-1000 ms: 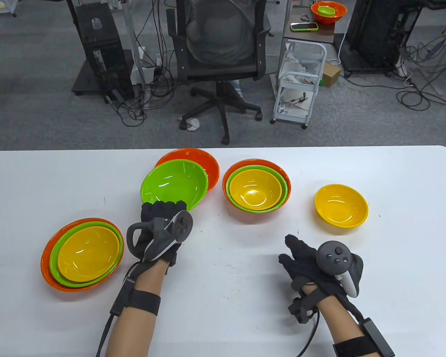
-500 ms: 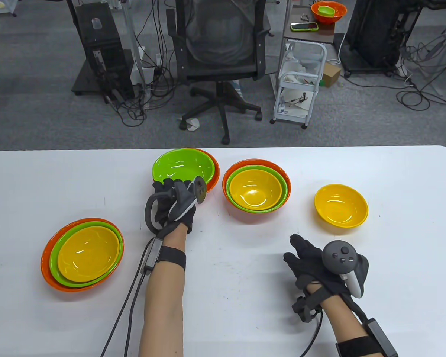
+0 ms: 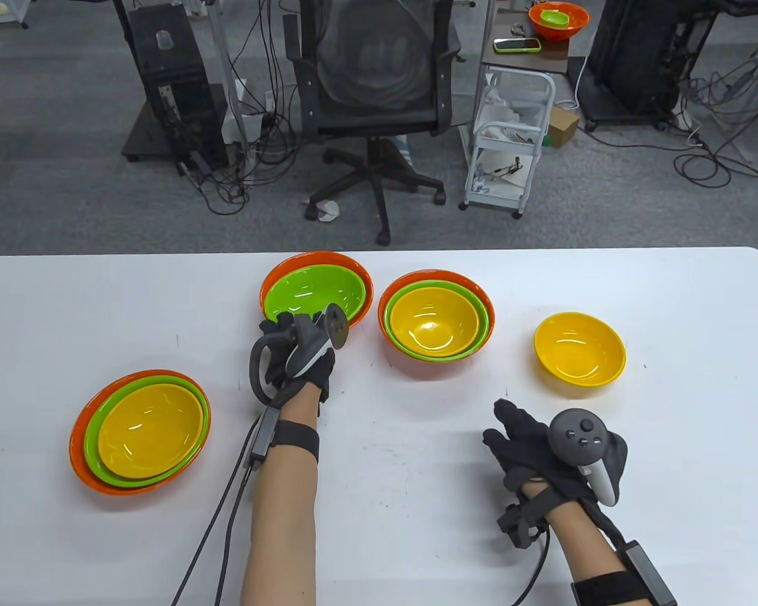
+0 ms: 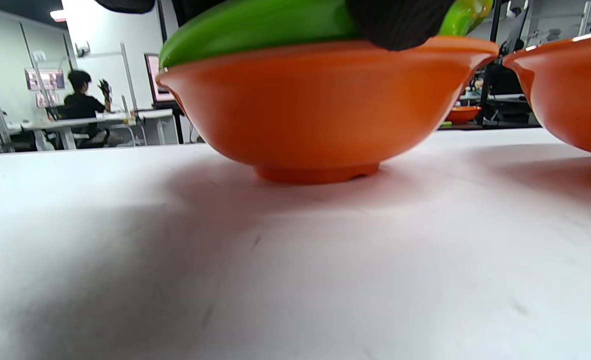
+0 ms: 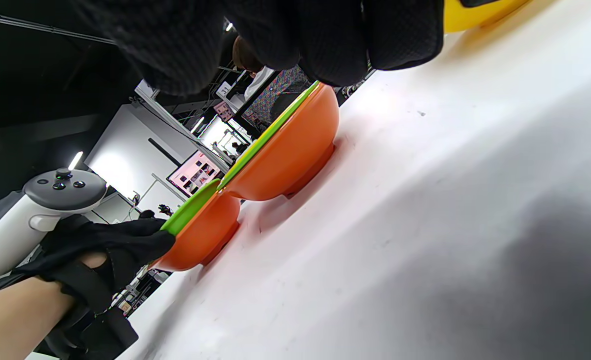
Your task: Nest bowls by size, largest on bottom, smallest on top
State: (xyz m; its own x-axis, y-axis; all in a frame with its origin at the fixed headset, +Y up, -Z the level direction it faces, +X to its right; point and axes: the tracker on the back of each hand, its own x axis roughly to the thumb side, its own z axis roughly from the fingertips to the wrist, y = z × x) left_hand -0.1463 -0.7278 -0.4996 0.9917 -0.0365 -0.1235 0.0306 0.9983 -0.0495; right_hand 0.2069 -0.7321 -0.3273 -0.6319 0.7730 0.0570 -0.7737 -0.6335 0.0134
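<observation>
- Green bowl (image 3: 316, 294): sits inside the orange bowl (image 3: 361, 271) at the far middle of the table (image 3: 669, 442); its near rim lies under the left hand's fingers.
- Left hand (image 3: 294, 356): reaches to the near edge of that pair; fingers (image 4: 398, 22) curl over the green rim, touching it where it meets the orange rim. Whether the thumb pinches from below, cannot tell.
- Right hand (image 3: 543, 454): rests near the table's front right, fingers loosely spread, holding nothing.
- Loose yellow bowl (image 3: 579, 348): stands alone, beyond the right hand, apart from it.
- Middle stack (image 3: 436, 323): orange, green, yellow, nested; just beside the pair under the left hand.
- Left stack (image 3: 140, 431): same three colours nested, at the near left, well apart from both hands.
</observation>
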